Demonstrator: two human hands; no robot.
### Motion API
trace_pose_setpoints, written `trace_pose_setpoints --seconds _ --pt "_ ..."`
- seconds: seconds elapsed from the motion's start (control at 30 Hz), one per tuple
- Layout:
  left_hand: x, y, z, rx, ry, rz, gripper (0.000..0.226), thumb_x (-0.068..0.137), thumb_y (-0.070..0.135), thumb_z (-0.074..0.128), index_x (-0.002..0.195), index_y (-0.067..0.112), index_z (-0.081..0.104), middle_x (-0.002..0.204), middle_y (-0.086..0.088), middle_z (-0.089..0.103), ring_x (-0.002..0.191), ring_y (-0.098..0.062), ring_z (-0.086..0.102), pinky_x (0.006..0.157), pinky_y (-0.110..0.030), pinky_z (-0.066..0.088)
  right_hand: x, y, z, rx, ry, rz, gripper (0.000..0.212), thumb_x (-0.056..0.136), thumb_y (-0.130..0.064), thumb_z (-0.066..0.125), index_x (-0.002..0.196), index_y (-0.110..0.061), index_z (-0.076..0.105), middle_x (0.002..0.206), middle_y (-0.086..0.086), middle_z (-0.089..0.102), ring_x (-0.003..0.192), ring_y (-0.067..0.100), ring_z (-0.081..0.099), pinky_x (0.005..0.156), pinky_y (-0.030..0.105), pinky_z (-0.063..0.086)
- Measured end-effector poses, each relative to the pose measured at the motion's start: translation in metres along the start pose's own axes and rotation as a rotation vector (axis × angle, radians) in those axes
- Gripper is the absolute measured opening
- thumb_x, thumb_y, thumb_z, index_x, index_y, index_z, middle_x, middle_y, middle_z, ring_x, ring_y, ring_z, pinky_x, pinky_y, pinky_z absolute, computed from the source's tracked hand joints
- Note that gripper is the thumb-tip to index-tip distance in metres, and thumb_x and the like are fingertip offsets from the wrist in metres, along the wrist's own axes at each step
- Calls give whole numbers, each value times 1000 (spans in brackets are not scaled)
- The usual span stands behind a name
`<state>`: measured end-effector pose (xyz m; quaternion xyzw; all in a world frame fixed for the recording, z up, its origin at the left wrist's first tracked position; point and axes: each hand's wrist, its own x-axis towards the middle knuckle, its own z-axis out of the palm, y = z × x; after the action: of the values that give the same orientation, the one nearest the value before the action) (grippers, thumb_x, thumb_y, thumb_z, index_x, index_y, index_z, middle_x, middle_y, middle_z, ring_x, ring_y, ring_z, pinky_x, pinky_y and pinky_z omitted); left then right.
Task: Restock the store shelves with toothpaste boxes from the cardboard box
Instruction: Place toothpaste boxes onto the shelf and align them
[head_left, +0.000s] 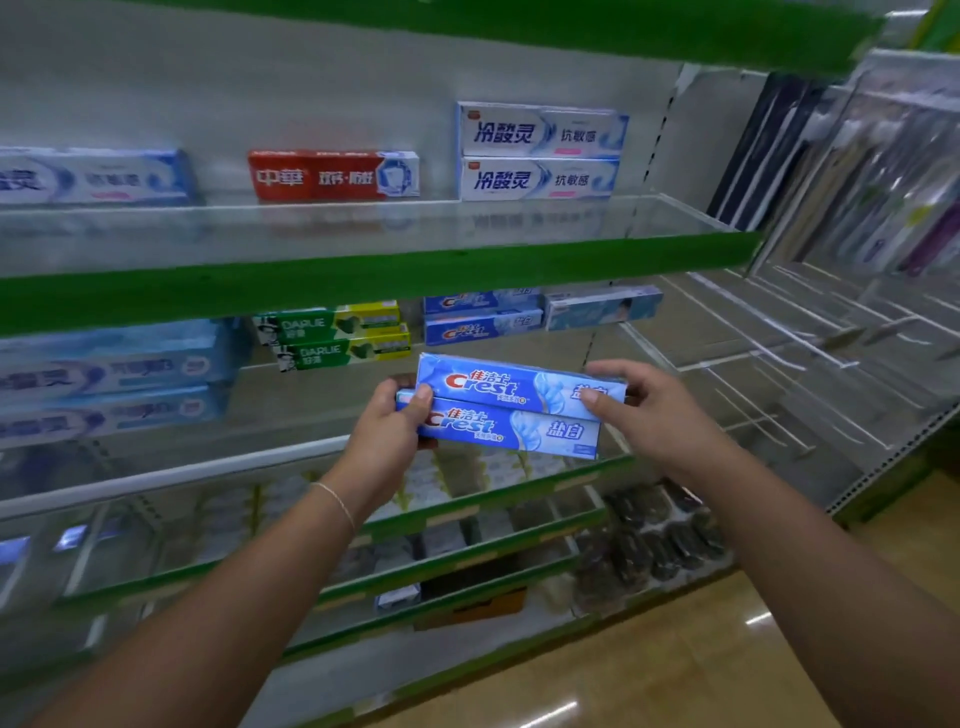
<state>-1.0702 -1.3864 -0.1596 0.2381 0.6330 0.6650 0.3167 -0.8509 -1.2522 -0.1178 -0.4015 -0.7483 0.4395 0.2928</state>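
Two blue Crest toothpaste boxes are held stacked in front of the middle shelf (171, 475). My left hand (392, 431) grips the left end of the lower Crest box (524, 428). My right hand (644, 410) pinches the right end of the upper Crest box (498, 384), which sits shifted to the right on the lower one. Two more Crest boxes (480, 327) stand stacked at the back of that shelf, just above the held pair. The cardboard box is not in sight.
Green Darlie boxes (337, 338) sit left of the shelved Crest, pale blue boxes (114, 379) further left, a light box (602, 309) to the right. The upper shelf (363, 283) carries a red box (332, 174) and white-blue boxes (540, 153). Wire hooks (779, 353) jut out at right.
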Motion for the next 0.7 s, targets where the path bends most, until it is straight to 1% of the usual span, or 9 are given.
trace_pose_setpoints --seconds 0.1,0.2,0.27,0.33,0.43,0.47,0.57,0.63,0.7 --pt "37 -2 14 -13 -2 -12 13 101 18 51 110 8 53 91 -6 64 68 -13 63 56 -23 55 34 9 -1 -10 10 25 28 90 -21 72 116 -29 66 83 -2 58 72 12 53 58 13 43" --pt "66 -2 21 6 16 13 7 100 17 52 107 15 52 85 0 62 62 -9 61 51 -20 53 65 17 -1 -13 -24 27 33 90 -20 71 121 -30 63 111 3 67 92 18 62 75 23 49" --pt "83 -2 23 82 4 19 8 101 20 51 108 20 51 86 0 63 67 -12 61 58 -25 53 85 21 2 -44 -49 29 33 91 -22 70 121 -33 62 116 4 68 99 22 65 83 28 53" --pt "95 -4 24 89 -4 27 4 101 19 49 103 22 52 85 1 61 69 -13 59 62 -27 53 104 24 5 -71 -62 32 31 92 -22 68 121 -32 62 114 7 69 97 22 67 81 28 53" --pt "114 -6 28 2 -30 40 11 101 15 49 96 24 53 82 1 61 65 -8 59 56 -22 52 133 26 11 -13 -69 18 38 94 -11 65 131 -13 58 118 8 66 94 15 63 68 6 48" --pt "121 -7 30 1 -17 46 9 101 15 49 97 22 53 83 1 61 63 -7 60 55 -21 53 142 27 14 -22 -52 6 39 94 -10 64 132 -10 57 116 7 64 93 15 62 65 3 46" --pt "139 -8 40 24 104 27 4 100 17 51 102 14 52 84 0 60 67 -10 60 59 -23 55 173 31 13 -105 -53 -41 35 93 -18 66 127 -10 63 112 4 68 92 16 64 67 11 45" --pt "151 -8 49 26 147 8 10 100 19 52 92 12 53 85 -3 60 70 -13 60 69 -30 56 191 33 9 -175 -79 -10 31 94 -28 66 119 -10 69 105 4 71 92 19 65 69 21 43" --pt "161 -12 56 9 190 -23 16 100 16 52 86 9 53 84 -6 61 70 -15 61 80 -39 56 208 33 3 -293 -140 43 38 98 -37 58 116 -6 69 101 9 69 92 23 63 74 26 41"
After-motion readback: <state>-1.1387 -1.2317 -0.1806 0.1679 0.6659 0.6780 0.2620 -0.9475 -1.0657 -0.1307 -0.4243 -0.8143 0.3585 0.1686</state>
